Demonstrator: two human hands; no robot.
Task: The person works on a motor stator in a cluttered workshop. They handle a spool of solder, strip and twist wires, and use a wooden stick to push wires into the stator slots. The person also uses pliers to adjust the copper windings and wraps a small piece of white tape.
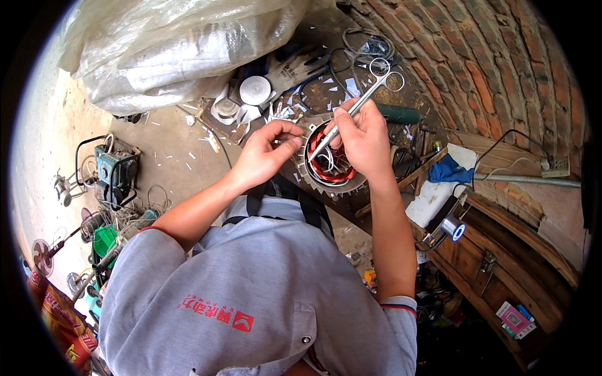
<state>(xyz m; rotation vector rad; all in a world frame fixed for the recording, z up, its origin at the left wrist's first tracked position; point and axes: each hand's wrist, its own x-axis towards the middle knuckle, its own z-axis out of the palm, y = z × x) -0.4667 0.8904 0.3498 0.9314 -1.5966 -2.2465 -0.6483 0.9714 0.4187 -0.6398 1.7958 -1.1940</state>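
Note:
Long metal scissors slant across the work, finger rings pointing up and away. My right hand is closed round their shaft, and their narrow end reaches down into a motor stator. This round metal part has a finned outer edge and red windings, with white and dark leads inside. At its left rim my left hand has thumb and fingers drawn together. Whatever may lie between those fingertips is too small to make out. The right hand hides part of the stator's right side.
Beyond my hands lie a white tape roll, a work glove and many white scraps. Plastic sheeting bulges at far left; a brick wall rises at right. A solder wire spool and blue cloth are to the right.

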